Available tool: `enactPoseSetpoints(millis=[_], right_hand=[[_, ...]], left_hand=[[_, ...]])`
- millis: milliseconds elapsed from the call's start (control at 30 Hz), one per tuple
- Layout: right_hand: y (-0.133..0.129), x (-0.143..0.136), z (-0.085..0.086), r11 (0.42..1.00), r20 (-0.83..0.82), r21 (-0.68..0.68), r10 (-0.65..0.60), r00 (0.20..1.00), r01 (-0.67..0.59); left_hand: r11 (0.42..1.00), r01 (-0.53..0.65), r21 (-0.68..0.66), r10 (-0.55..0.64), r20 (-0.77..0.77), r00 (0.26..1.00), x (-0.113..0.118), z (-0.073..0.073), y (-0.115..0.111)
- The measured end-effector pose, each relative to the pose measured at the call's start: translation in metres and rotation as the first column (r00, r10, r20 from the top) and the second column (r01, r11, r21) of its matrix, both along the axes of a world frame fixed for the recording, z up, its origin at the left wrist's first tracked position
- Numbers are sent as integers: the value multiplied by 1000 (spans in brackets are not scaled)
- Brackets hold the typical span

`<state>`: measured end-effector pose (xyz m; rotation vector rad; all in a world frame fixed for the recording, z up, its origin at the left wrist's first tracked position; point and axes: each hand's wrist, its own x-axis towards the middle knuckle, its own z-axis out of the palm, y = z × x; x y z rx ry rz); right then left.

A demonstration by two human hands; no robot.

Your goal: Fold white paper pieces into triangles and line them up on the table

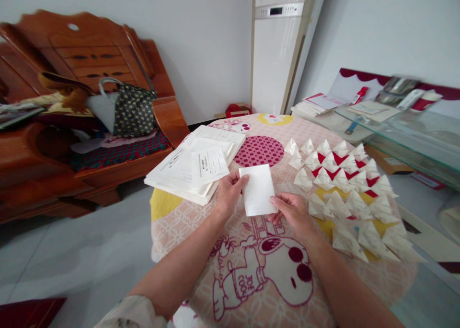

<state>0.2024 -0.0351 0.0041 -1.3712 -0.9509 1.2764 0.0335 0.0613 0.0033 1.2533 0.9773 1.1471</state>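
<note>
Between my two hands, above the table, is a folded white sheet of paper [258, 191]. My left hand [230, 191] pinches its upper left edge, thumb on the front face. At the lower right corner my right hand [290, 210] grips it between thumb and fingers. The face turned to me is blank. Left of the hands lies a stack of printed papers [176, 167], with a smaller printed sheet [209, 164] on top. To the right, several folded paper triangles [355, 203] stand in rows on the patterned tablecloth [266, 275].
A glass-topped stand [406, 126] with papers and a red-capped tube adjoins the table at right. A wooden bench [93, 54] holding a patterned bag [132, 110] is at left. A tall white air conditioner [275, 64] stands behind.
</note>
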Motion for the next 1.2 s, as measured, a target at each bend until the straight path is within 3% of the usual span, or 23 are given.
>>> enactPoseSetpoints(millis=[167, 400, 667, 1067, 1200], right_hand=[[0, -1, 1, 1000, 26, -9, 23, 999, -22], [-1, 2, -2, 999, 18, 23, 34, 999, -35], [0, -1, 1, 998, 24, 63, 4, 1000, -5], [0, -1, -3, 998, -49, 56, 3, 999, 0], [0, 1, 1, 999, -193, 35, -4, 981, 11]], left_hand=[[998, 27, 52, -22, -79, 997, -1, 0, -2], [995, 73, -68, -69, 52, 996, 0, 1, -2], [997, 65, -39, -64, 20, 998, 0, 1, -4], [984, 93, -153, -82, 79, 993, 2, -3, -4], [943, 269, -197, -250, 116, 961, -2, 5, -5]])
